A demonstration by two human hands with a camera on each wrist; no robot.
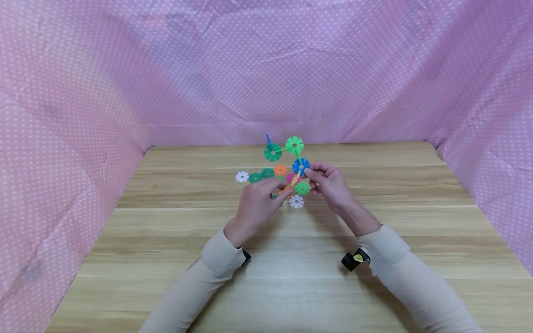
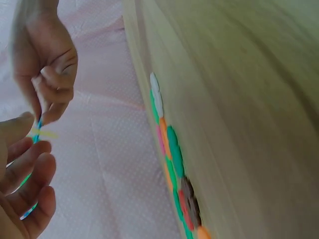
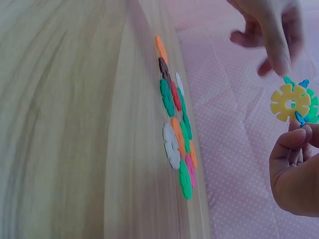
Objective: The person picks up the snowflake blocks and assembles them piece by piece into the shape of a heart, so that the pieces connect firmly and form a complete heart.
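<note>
My right hand pinches a blue notched plastic disc between thumb and fingers, above the table. Slotted into it on edge is a yellow notched disc. From the blue disc a linked chain runs up and leftward, with a light green disc, a dark green disc and another blue disc seen edge-on. My left hand is beside the yellow disc, thumb and forefinger reaching toward it. In the right wrist view its fingertips are apart from that disc.
Several loose discs lie flat beneath the hands: a white disc, a green disc, an orange disc, a brown disc and others. The wooden table ends at a pink dotted cloth behind.
</note>
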